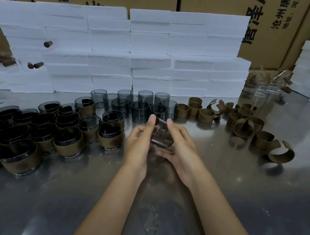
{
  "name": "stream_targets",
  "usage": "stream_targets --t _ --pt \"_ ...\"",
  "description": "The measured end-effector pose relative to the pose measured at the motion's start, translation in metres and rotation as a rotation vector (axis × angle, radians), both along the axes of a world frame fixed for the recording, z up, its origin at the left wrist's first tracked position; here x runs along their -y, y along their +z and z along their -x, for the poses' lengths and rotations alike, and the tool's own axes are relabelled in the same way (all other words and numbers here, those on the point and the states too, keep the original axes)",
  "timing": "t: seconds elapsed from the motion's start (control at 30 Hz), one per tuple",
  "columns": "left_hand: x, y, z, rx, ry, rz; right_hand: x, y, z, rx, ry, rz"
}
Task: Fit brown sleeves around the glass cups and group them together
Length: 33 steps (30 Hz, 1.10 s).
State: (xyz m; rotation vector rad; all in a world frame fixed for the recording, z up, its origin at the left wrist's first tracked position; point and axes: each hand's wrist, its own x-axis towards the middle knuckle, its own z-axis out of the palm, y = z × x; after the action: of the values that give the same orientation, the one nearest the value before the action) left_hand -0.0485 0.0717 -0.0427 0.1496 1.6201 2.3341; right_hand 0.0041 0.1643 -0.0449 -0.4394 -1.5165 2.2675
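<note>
A shiny steel table point(255, 224) carries everything here. A wall of white foam blocks point(119, 54) stands on it along the far side. Right in front of that wall sits a cluster of bare smoky glass cups point(141, 104). Left of the bare cups, spreading toward the near left edge, stands a crowd of sleeved cups point(62, 131), each wrapped in a brown band, packed close and touching. Right of the bare cups lie loose brown sleeves point(246, 124), some closed into rings, some sprung open. Beyond those sleeves, at the right end of the foam wall, a few clear glasses point(259, 91) stand.
</note>
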Motion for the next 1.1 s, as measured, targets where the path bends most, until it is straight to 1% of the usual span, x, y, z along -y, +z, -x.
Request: stream_targets --t 0.07,0.17,0.23,0.37,0.43,0.5,0.57,0.63,0.77,0.83,0.9,0.97,1.03,1.1 --pt "-0.001 -0.003 0.003 -0.001 -0.003 0.013 0.001 0.0 0.001 0.013 -0.047 -0.01" --pt "-0.006 -0.008 0.003 -0.052 -0.011 0.118 -0.001 0.003 0.0 0.026 -0.126 0.035" --pt "-0.008 -0.006 0.0 -0.075 -0.017 0.124 -0.002 0.005 -0.001 0.05 -0.191 0.051" --pt "-0.012 -0.005 -0.006 -0.165 -0.098 0.108 -0.001 0.002 -0.001 0.127 -0.298 -0.085" --pt "-0.015 -0.006 -0.008 -0.132 -0.127 0.101 0.001 0.002 0.0 0.117 -0.312 -0.127" --pt "-0.014 -0.005 -0.006 -0.029 -0.149 0.008 0.002 0.001 0.001 0.102 -0.303 -0.136" --pt "-0.011 -0.005 -0.001 0.083 -0.13 -0.089 0.002 0.0 0.002 0.044 -0.265 -0.14" --pt "-0.009 -0.006 0.002 0.144 -0.113 -0.142 0.005 -0.003 0.004 0.004 -0.244 -0.218" --pt "-0.007 -0.004 0.001 0.138 -0.149 -0.184 0.008 -0.009 0.008 0.046 -0.344 -0.518" --pt "-0.005 -0.003 0.002 0.125 -0.184 -0.219 0.004 -0.01 0.007 0.012 -0.352 -0.54" --pt "-0.003 -0.003 0.004 0.143 -0.174 -0.261 -0.005 -0.009 0.009 0.003 -0.347 -0.526" --pt "-0.001 -0.002 0.005 0.198 -0.157 -0.32 -0.025 -0.006 0.016 0.068 -0.418 -0.544" --pt "-0.001 -0.003 0.007 0.251 -0.151 -0.394 -0.054 -0.003 0.026 0.216 -0.507 -0.626" --pt "-0.002 -0.005 0.01 0.264 -0.144 -0.421 -0.08 0.001 0.035 0.398 -0.469 -0.732"
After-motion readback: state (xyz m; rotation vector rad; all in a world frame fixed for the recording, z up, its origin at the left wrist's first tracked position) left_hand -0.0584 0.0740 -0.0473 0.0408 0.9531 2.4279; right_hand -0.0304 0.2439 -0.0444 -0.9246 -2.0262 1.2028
